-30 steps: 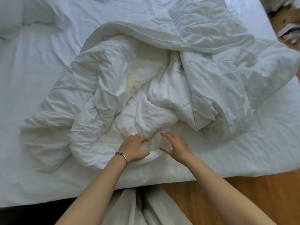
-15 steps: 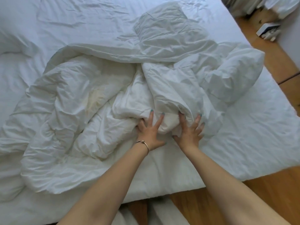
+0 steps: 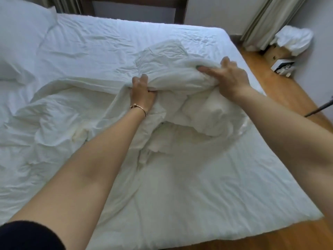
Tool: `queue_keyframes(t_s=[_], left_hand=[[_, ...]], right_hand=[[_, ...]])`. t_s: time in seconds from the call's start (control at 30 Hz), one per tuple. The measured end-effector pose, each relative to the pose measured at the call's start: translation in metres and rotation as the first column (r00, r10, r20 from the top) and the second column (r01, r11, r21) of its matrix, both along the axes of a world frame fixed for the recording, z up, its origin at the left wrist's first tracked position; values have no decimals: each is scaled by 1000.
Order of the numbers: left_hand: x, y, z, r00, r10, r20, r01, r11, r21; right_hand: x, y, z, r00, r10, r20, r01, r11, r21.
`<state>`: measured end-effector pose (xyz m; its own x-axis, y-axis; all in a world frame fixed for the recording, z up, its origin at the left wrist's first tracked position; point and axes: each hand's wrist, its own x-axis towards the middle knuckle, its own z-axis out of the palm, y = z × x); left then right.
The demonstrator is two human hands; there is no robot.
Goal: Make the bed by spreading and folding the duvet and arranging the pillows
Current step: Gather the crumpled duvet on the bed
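Note:
A crumpled white duvet lies bunched across the middle and left of the bed. My left hand, with a thin bracelet at the wrist, grips a raised fold of the duvet near the bed's centre. My right hand grips the same fold further right, close to the bed's right edge, fingers curled over the fabric. The fold is lifted off the mattress between both hands. A white pillow sits at the far left by the headboard.
A dark wooden headboard stands at the far end. Wooden floor runs along the right side, with curtains, a heap of white cloth on a box and a small white box in the corner.
Both hands moved from the duvet's near edge farther across the bed and went from flat pressing to gripping a fold and lifting it. The view tilted up toward the headboard.

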<state>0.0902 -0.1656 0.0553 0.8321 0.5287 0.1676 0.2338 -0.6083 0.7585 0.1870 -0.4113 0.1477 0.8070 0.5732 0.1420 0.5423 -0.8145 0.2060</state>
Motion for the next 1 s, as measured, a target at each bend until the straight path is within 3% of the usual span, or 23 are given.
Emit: queue_keyframes(t_s=[0.1,0.2,0.27,0.33,0.37,0.43,0.5,0.57,0.73,1.0], left_hand=[[27,18,24,987,44,157,-47,999,15],[45,22,13,962,95,256,-91,995,-27],[45,19,-12,969,123,213,-129,992,14],[32,11,-43,980,-4,201,-34,983,183],[25,8,-59,982,-102,160,50,952,301],[15,5,-82,960,-252,-122,280,852,442],[16,9,-98,865,-231,-445,426,806,410],[30,24,-104,793,-174,-584,450,814,368],[93,75,-110,753,-175,-634,455,835,309],[190,100,-207,608,-292,-739,476,878,45]], right_hand=[[29,22,38,988,7,155,-10,1000,23],[34,42,22,942,-206,267,181,977,115],[26,54,-12,922,-360,145,337,928,160],[16,61,-54,903,-414,-114,429,887,173],[11,63,-76,878,-399,-264,447,880,160],[-2,67,-118,808,-355,-471,417,908,32],[-12,68,-149,787,-350,-509,355,931,-91],[-10,65,-164,815,-378,-440,348,925,-149],[65,41,-164,878,-356,-321,296,929,-221],[191,62,-251,823,-265,-502,141,952,-272]])
